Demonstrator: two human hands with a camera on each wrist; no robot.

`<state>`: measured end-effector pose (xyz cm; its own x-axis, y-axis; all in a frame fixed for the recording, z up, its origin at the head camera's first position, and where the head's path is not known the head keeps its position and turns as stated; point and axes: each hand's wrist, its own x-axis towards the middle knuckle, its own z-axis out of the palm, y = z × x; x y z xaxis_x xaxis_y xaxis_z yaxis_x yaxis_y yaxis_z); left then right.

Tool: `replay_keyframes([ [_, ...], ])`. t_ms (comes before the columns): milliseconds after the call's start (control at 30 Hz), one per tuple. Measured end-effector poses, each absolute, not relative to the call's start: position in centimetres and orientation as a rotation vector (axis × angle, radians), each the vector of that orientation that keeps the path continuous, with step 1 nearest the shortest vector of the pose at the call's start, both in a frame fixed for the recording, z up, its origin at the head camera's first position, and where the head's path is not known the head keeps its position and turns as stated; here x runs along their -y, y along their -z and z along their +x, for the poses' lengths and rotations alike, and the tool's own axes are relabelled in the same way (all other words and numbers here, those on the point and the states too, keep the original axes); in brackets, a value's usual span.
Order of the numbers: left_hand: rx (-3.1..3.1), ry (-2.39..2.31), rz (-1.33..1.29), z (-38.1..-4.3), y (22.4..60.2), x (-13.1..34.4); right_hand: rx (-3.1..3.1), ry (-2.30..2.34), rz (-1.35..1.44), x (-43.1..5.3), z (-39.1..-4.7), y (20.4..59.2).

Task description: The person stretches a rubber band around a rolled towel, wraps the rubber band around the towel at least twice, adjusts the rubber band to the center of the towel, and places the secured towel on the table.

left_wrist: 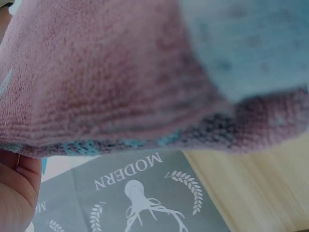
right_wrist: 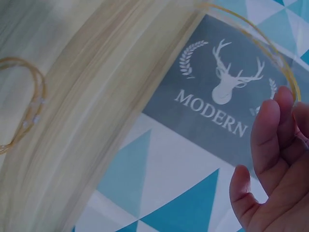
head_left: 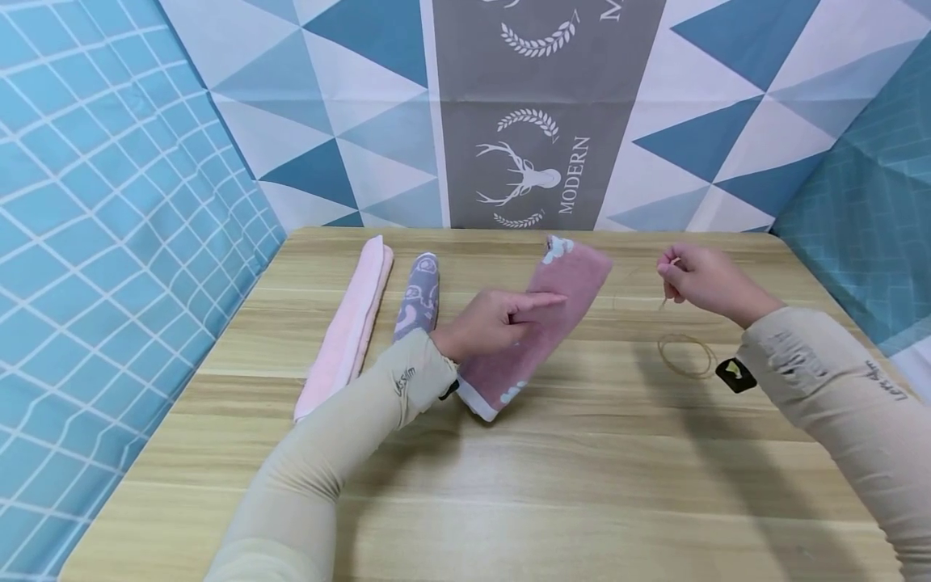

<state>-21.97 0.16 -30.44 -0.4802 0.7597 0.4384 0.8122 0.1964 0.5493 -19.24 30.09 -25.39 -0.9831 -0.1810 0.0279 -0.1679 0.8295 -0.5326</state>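
My left hand (head_left: 502, 323) grips a folded dusty-pink towel (head_left: 563, 295) with pale blue patches, held tilted over the middle of the table. One finger stretches along the towel's face. In the left wrist view the towel (left_wrist: 111, 72) fills the upper part, and part of the left hand (left_wrist: 17, 188) shows at its lower edge. To the right, my right hand (head_left: 709, 279) is raised and pinches a thin yellowish rubber band (right_wrist: 276, 50) between its fingertips. More rubber band (head_left: 687, 376) loops lie on the table below that hand.
On the left of the wooden table (head_left: 582, 501) lie a long folded light pink towel (head_left: 342, 339) and a grey-purple patterned towel (head_left: 420, 295), the latter partly behind the left arm. A patterned backdrop (head_left: 378, 113) rises at the table's far edge, with blue tiled cloth (head_left: 109, 202) at left.
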Motion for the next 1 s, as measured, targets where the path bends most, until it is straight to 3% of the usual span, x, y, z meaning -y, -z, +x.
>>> replay_keyframes([
  [1000, 2.408, 0.972, -1.791, -21.4, 29.9, -0.7, -3.121, 0.626, -0.529, -25.7, -18.8, 20.8],
])
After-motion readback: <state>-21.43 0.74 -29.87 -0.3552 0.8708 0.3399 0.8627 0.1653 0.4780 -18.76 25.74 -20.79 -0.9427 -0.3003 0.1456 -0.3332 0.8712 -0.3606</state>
